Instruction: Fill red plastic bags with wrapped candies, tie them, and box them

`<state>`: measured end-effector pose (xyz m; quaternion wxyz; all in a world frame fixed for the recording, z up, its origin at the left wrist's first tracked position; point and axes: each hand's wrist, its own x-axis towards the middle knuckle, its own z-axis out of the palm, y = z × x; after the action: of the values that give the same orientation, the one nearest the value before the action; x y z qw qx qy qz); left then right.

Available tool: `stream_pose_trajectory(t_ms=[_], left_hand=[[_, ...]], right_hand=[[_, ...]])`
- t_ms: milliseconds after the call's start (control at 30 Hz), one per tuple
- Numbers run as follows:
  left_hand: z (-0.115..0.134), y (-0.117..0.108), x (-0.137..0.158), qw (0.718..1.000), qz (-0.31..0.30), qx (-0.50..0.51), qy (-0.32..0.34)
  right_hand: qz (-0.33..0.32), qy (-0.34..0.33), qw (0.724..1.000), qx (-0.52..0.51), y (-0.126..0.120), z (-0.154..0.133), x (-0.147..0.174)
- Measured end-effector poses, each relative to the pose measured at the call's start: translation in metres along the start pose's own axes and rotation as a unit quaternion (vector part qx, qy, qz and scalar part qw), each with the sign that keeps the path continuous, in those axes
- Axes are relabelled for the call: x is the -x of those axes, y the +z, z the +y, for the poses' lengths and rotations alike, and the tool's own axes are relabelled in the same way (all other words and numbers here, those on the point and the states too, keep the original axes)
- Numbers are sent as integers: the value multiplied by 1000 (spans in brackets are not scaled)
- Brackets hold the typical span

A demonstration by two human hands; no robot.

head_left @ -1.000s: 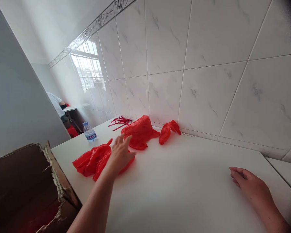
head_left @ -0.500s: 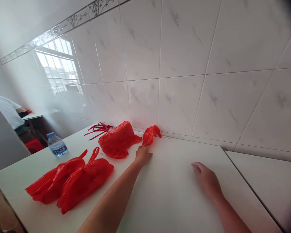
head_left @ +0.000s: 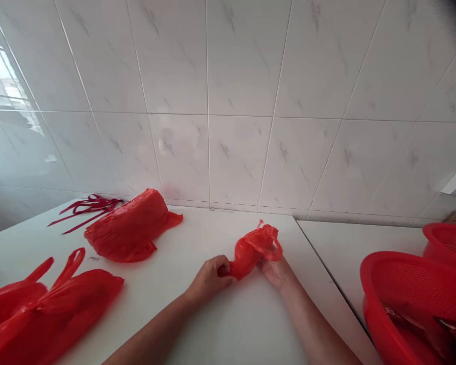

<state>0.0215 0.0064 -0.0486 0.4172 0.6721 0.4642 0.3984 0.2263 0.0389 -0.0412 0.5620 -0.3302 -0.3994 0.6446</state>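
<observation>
Head view: nearest me, the front basket stands on my right and a red heap lies on my left, so a careless elbow could knock either. Ahead, my left hand pinches the low end of the small bag, thumb against curled fingers. My right hand is partly behind its loop end; film hides the fingertips, so I cannot tell whether they grip. The bag is between my hands, over the table. It looks thin, so a hard pull could tear it, and the loop could snag a finger. Farther off is the bundle; dragging it could tangle the ribbons behind.
</observation>
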Motion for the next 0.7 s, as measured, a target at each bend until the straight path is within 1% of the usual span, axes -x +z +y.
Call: stream_pose_trajectory(t_ms=[67, 167, 233, 300, 367, 467, 500, 567, 633, 700], left_hand=[[-6, -9, -6, 998, 57, 9, -15], [-13, -27, -15, 988, 146, 25, -34], [-17, -37, -18, 980, 189, 33, -47], [-20, -44, -18, 973, 223, 32, -58], [-19, -47, -17, 964, 260, 23, -55], [-10, -44, -13, 953, 303, 12, -23], [-5, -41, -11, 953, 303, 14, -11], [6, -34, -8, 961, 275, 34, 1], [15, -26, -5, 972, 221, 74, -6], [21, -19, -2, 978, 169, 124, -23]], right_hand=[[29, 10, 999, -42, -6, -1, -2], [83, -7, 995, -52, -19, 0, -6], [103, -21, 993, -56, -25, 0, -9], [102, -32, 993, -54, -27, -1, -9], [86, -41, 994, -45, -26, -3, -7], [61, -52, 997, -21, -18, -7, -5], [54, -54, 997, -14, -14, -9, -4], [42, -66, 997, 17, -1, -13, 0], [25, -93, 991, 97, 17, -16, 7], [1, -118, 971, 207, 38, -17, 17]])
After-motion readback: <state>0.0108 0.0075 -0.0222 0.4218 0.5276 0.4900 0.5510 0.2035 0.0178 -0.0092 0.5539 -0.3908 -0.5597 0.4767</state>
